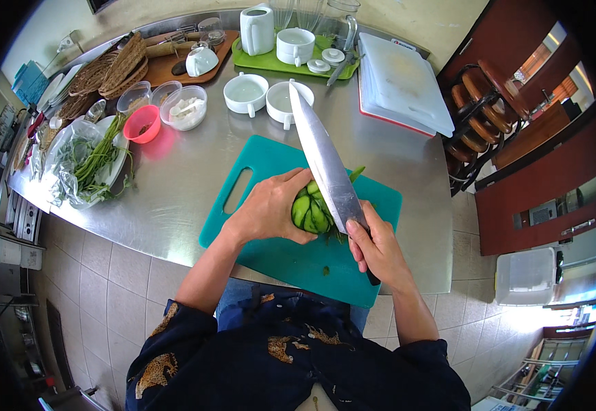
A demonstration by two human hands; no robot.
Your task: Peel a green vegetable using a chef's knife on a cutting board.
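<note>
My left hand [268,203] is curved around a bundle of cut green vegetable pieces [311,214], pale green with dark edges; their exact kind is hard to tell. The bundle rests on a teal cutting board [281,257] with a handle slot. In my right hand [381,248], the dark handle of a large chef's knife [324,156] is gripped. Its broad blade is raised over the vegetable, the tip pointing away and slightly left, and partly covers the pieces from view. Small green scraps lie on the board.
Beyond the board are two white handled bowls [246,94]. Left stand a pink bowl [142,125], a clear tub [183,109] and a plate of leafy stalks [109,161]. White cutting boards [404,85] are stacked far right; a green tray [270,63] holds crockery. The steel table's [168,219] edge is close to me.
</note>
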